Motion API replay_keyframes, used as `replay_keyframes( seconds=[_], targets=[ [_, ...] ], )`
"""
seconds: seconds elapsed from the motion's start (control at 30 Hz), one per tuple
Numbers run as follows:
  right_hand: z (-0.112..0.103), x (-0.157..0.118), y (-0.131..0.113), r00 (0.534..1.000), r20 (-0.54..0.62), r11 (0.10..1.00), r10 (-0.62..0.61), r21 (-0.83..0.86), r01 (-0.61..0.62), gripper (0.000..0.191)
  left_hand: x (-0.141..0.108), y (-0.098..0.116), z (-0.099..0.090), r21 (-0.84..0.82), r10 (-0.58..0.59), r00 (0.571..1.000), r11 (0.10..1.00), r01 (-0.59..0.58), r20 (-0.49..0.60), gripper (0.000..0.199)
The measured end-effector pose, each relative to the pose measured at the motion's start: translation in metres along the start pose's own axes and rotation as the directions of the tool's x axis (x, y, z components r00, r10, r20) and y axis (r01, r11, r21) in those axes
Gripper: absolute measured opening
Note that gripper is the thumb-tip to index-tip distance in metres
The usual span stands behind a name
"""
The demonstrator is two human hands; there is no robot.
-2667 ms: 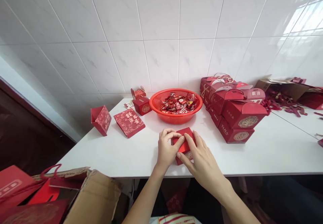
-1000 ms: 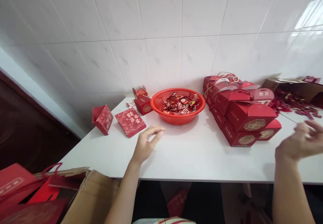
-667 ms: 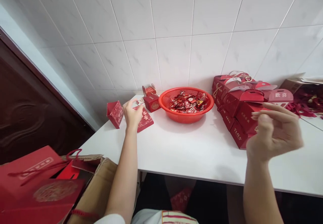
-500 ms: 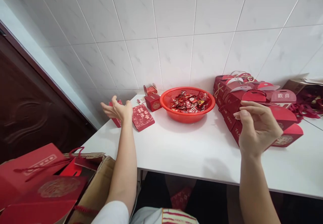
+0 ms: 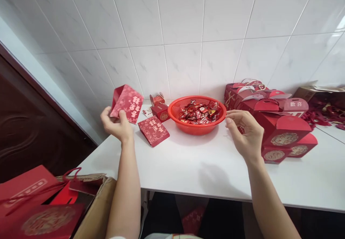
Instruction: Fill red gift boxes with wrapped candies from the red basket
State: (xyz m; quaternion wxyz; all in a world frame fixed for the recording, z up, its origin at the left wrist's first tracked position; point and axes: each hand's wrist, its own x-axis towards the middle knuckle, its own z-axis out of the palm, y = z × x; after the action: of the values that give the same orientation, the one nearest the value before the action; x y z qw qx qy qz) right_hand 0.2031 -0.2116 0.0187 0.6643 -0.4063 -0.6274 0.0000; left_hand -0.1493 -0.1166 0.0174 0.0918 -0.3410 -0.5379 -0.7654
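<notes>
A white tabletop (image 5: pixel 183 167) meets a marbled tile wall (image 5: pixel 183 66). The left hand (image 5: pixel 117 126) grips a red floral-print paper box (image 5: pixel 129 104), raised above the table's left end, thumb on its printed face. The right hand (image 5: pixel 244 133) hovers with thumb and fingertips nearly together, near the rim of the red plastic basket (image 5: pixel 198 127) of wrapped candies (image 5: pixel 201 112); whether it pinches anything, I cannot tell. A second floral-print box (image 5: pixel 154 130) lies between the left hand and the basket. Stacked red gift boxes (image 5: pixel 283 131) stand to the right.
</notes>
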Motion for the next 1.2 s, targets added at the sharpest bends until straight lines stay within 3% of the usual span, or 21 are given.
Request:
replay_keyframes(
  seconds=[0.07, 0.1, 0.17, 0.23, 0.3, 0.37, 0.4, 0.47, 0.5, 0.6, 0.7, 0.87, 0.97, 1.03, 1.13, 1.17, 1.2],
  targets=[
    [0.004, 0.007, -0.006, 0.998, 0.025, 0.999, -0.051, -0.017, 0.052, 0.011, -0.005, 0.028, 0.001, -0.166, 0.112, 0.974, 0.983, -0.080, 0.199, 0.047],
    [0.006, 0.011, -0.008, 0.997, 0.037, 0.997, -0.074, -0.027, 0.075, 0.012, -0.011, 0.043, 0.000, -0.224, 0.157, 0.924, 0.971, -0.081, 0.348, 0.045],
    [0.009, 0.017, -0.011, 0.990, 0.093, 0.993, -0.103, -0.045, 0.108, 0.023, -0.026, 0.071, -0.002, -0.295, 0.223, 0.731, 0.955, -0.031, 0.645, 0.044],
    [0.011, 0.020, -0.011, 0.969, 0.231, 0.993, -0.091, -0.052, 0.106, 0.042, -0.045, 0.093, -0.005, -0.329, 0.262, 0.545, 0.944, 0.026, 0.797, 0.038],
    [0.012, 0.020, -0.008, 0.901, 0.432, 0.998, -0.036, -0.034, 0.056, 0.057, -0.063, 0.105, -0.006, -0.321, 0.267, 0.373, 0.943, 0.089, 0.889, 0.039],
    [0.013, 0.018, -0.002, 0.785, 0.618, 1.000, 0.029, -0.021, -0.020, 0.060, -0.076, 0.108, -0.004, -0.307, 0.267, 0.266, 0.944, 0.124, 0.926, 0.042],
    [0.014, 0.016, 0.002, 0.724, 0.687, 0.998, 0.053, -0.021, -0.053, 0.054, -0.079, 0.107, -0.002, -0.299, 0.262, 0.234, 0.944, 0.140, 0.936, 0.043],
    [0.017, 0.013, 0.012, 0.639, 0.765, 0.995, 0.078, -0.017, -0.101, 0.039, -0.081, 0.101, 0.004, -0.271, 0.236, 0.183, 0.943, 0.195, 0.954, 0.043],
    [0.018, 0.011, 0.017, 0.618, 0.782, 0.992, 0.084, -0.007, -0.126, 0.036, -0.080, 0.096, 0.007, -0.249, 0.217, 0.154, 0.941, 0.231, 0.964, 0.040],
    [0.025, 0.007, 0.035, 0.606, 0.785, 0.968, 0.126, 0.038, -0.250, 0.038, -0.074, 0.080, 0.017, -0.176, 0.164, 0.067, 0.946, 0.271, 0.984, 0.034],
    [0.033, 0.002, 0.049, 0.591, 0.788, 0.920, 0.173, 0.086, -0.383, 0.041, -0.071, 0.064, 0.023, -0.115, 0.109, 0.038, 0.958, 0.261, 0.993, 0.040],
    [0.043, -0.007, 0.059, 0.523, 0.825, 0.843, 0.215, 0.114, -0.526, 0.043, -0.073, 0.052, 0.025, -0.074, 0.091, -0.036, 0.941, 0.330, 0.995, 0.047],
    [0.043, -0.007, 0.060, 0.481, 0.853, 0.843, 0.203, 0.098, -0.529, 0.043, -0.075, 0.054, 0.028, -0.115, 0.116, 0.012, 0.949, 0.294, 0.993, 0.039],
    [0.038, -0.001, 0.059, 0.452, 0.878, 0.875, 0.160, 0.086, -0.477, 0.043, -0.074, 0.057, 0.031, -0.135, 0.136, 0.012, 0.958, 0.254, 0.991, 0.043],
    [0.022, 0.018, 0.057, 0.348, 0.930, 0.912, 0.121, 0.033, -0.408, 0.044, -0.071, 0.061, 0.036, -0.129, 0.148, -0.074, 0.968, 0.215, 0.986, 0.046],
    [0.016, 0.026, 0.057, 0.338, 0.931, 0.919, 0.142, 0.003, -0.394, 0.044, -0.069, 0.062, 0.038, -0.131, 0.158, -0.115, 0.969, 0.212, 0.981, 0.045],
    [0.011, 0.034, 0.057, 0.369, 0.913, 0.925, 0.175, -0.024, -0.379, 0.043, -0.066, 0.063, 0.042, -0.136, 0.173, -0.158, 0.966, 0.219, 0.972, 0.043]
  ],
)
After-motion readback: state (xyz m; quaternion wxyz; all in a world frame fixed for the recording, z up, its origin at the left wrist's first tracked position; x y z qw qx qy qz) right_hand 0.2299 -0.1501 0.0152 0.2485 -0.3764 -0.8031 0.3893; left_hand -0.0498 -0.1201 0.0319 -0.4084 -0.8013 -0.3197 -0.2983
